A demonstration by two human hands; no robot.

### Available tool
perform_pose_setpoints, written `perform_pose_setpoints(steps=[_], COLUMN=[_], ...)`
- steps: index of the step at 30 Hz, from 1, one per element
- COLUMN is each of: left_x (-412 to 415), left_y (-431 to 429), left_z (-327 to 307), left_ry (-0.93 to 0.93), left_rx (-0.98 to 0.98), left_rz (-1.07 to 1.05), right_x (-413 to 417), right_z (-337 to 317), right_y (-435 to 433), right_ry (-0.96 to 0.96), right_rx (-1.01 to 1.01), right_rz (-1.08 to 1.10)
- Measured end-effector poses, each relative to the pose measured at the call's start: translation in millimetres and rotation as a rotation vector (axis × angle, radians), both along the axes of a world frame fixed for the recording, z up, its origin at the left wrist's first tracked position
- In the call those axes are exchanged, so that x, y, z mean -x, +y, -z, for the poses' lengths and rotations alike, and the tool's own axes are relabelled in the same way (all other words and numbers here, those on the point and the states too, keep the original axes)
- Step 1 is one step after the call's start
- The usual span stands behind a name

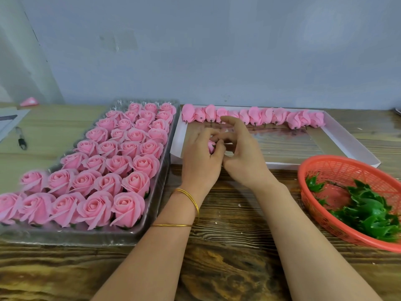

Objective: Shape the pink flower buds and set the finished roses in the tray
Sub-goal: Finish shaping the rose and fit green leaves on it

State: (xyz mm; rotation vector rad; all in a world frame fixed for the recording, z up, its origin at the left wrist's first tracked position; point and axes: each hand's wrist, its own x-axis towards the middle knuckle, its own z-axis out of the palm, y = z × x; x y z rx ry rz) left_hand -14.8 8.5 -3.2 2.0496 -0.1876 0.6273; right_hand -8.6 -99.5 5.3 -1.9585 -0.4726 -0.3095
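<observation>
My left hand point(200, 158) grips a small pink bud point(211, 147), mostly hidden between thumb and fingers. My right hand point(240, 153) is against it, thumb and fingertips touching the bud, index finger stretched up. Behind the hands a row of unshaped pink buds point(256, 116) on pins lines the far edge of a white box lid point(347, 140). At the left, a clear plastic tray point(152, 213) holds several rows of finished pink roses point(121, 161).
An orange plastic basket point(325, 168) with green leaf calyxes point(368, 211) stands at the right. A pen point(21, 139) and paper lie far left, with a pink scrap point(29, 101) behind. The wooden table point(227, 246) runs to a grey wall.
</observation>
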Motion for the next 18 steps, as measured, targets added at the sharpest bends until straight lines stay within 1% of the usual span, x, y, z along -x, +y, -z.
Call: perform_pose_setpoints(steps=[5, 9, 13, 18], left_x=[0.5, 0.4, 1.2, 1.1], left_y=[0.0, -0.1, -0.9, -2.1], left_z=[0.2, -0.7, -0.2, -1.5], left_ry=[-0.002, -0.017, -0.003, -0.007], left_rx=[-0.015, -0.038, -0.043, -0.035], left_rz=[0.017, -0.012, -0.028, -0.088], right_x=[-0.8, -3.5, -5.2, -6.6], right_z=[2.8, 3.2, 4.3, 4.8], right_y=[0.5, 0.2, 0.6, -0.7], right_ry=[-0.003, 0.01, 0.019, 0.087], right_rx=[-0.029, -0.103, -0.111, -0.179], right_rz=[0.005, -0.003, 0.002, 0.007])
